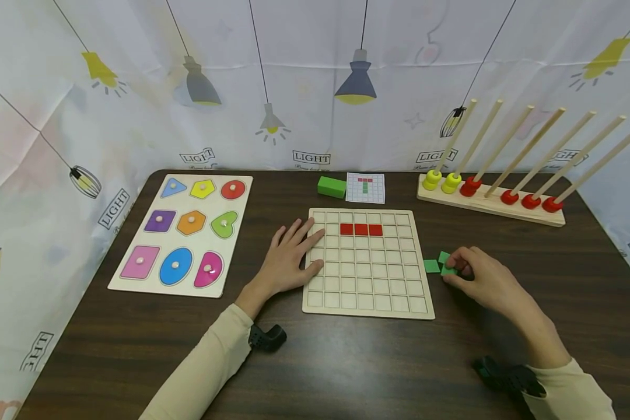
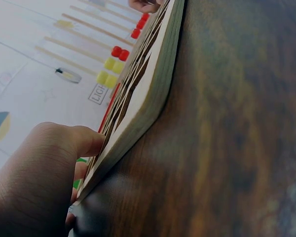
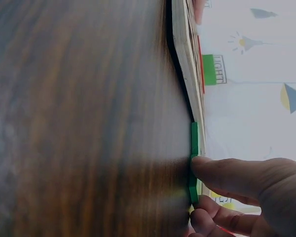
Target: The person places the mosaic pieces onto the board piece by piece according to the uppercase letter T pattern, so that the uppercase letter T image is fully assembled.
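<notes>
A wooden grid board [image 1: 368,302] lies on the table, with a row of red square tiles [image 1: 361,230] set in its upper part. My left hand [image 1: 285,262] rests with spread fingers on the board's left edge; the left wrist view shows the thumb [image 2: 91,141] against the rim. Off the board's right side lie flat green square tiles [image 1: 431,266]. Over them, my right hand [image 1: 483,280] pinches one green tile [image 1: 448,270] between thumb and curled fingers. From the right wrist, the thumb [image 3: 204,167] touches the green tiles [image 3: 194,143], seen edge-on; they lie flat on the table.
Behind the board are a green block [image 1: 332,187] and a small pattern card [image 1: 365,188] with a red and green T. A shape puzzle board [image 1: 185,233] lies left. A wooden peg stand [image 1: 490,201] with red and yellow beads stands back right. A printed curtain hangs behind.
</notes>
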`<state>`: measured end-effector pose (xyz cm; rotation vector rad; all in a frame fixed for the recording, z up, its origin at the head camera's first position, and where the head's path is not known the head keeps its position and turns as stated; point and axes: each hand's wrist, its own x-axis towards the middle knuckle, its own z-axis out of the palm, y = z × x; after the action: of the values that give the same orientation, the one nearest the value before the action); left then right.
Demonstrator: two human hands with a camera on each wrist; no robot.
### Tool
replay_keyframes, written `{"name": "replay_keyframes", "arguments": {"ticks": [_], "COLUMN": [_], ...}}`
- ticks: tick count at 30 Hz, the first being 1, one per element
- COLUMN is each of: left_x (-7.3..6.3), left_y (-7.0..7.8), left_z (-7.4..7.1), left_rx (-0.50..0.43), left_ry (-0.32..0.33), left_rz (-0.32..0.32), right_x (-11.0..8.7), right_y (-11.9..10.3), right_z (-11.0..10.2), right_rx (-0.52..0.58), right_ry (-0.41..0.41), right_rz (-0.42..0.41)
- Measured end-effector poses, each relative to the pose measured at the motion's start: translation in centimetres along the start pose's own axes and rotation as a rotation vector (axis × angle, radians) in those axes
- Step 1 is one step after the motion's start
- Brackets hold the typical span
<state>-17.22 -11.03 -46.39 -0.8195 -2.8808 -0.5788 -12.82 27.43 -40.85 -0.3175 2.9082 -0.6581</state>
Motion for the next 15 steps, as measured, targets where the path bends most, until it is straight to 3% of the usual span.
{"name": "replay_keyframes", "arguments": {"ticks": [15], "left_x": [-0.06], "left_y": [0.08], "left_z": [-0.07], "left_rx": [-0.015], "left_ry": [0.004], "left_rz": [0.0], "right_x": [-0.19], "right_y": [-0.29], "right_z": [-0.35], "right_rx": [0.046], "right_ry": [-0.025], "right_rz": [0.028]}}
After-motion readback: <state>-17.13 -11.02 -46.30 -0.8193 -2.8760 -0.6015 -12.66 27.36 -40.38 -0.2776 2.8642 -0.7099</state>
